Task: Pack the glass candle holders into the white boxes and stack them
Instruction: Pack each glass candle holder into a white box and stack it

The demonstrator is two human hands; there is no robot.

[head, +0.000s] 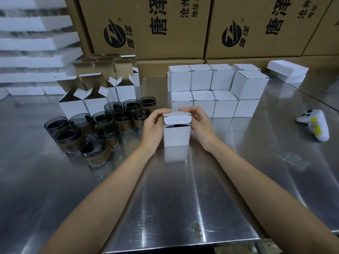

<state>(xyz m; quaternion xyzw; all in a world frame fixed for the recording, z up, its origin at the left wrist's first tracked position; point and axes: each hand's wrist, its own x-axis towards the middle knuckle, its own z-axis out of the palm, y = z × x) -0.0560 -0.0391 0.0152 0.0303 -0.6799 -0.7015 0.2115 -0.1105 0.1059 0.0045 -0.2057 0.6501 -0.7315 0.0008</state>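
A white box (176,135) stands upright at the middle of the steel table (183,189), its opening facing up. Its lid (177,118) is folded over the top, not yet tucked. The left hand (153,123) and right hand (199,121) flank the box, each pinching one end of the lid. Glass candle holders (102,123) stand upright to the left. Closed boxes (216,90) are stacked two high just beyond.

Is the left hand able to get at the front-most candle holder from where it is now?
Probably yes, once it lets go. The left hand is pinching the lid of the white box, but only bare table lies between it and the front-most candle holder; the other holders stand behind it.
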